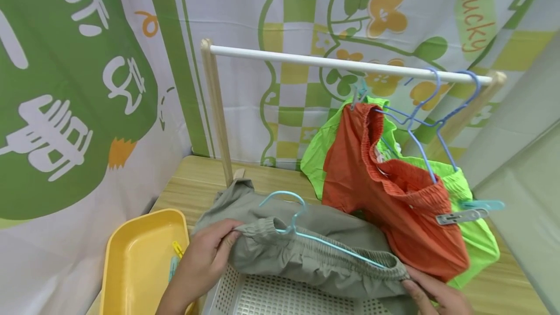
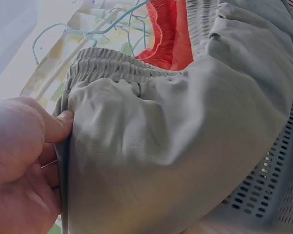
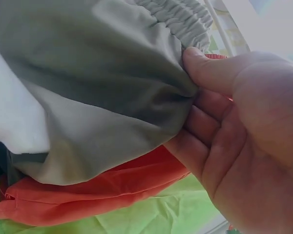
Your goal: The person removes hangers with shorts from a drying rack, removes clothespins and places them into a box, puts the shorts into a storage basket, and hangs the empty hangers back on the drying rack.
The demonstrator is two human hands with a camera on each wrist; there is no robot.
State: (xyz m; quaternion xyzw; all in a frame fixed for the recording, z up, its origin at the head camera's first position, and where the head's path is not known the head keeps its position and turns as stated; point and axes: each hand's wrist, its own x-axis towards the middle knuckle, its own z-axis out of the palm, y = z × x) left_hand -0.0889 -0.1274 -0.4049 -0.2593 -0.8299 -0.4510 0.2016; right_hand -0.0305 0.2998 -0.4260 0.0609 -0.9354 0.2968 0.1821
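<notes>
Basket (image 1: 284,298) & yellow tub (image 1: 140,256) cut off at btm edge, head view; green garment (image 1: 479,244) partly hidden behind red shorts (image 1: 385,208); ends of teal hanger (image 1: 339,247) hidden w/in grey waistband (image 1: 321,253).

Left hand (image 1: 203,254) is showing bare, bare skin continuing past the left wrist (image 1: 178,288) to the bottom edge of the head view. Right hand (image 1: 446,298) is also showing bare, its rear part getting cropped there. Both thumbs are tapering to rounded tips. In the right wrist view, creases are crossing the right fingers (image 3: 200,124) and right palm (image 3: 254,180). Left palm (image 2: 17,156) is showing softer folds; blur is hiding finer detail.
</notes>
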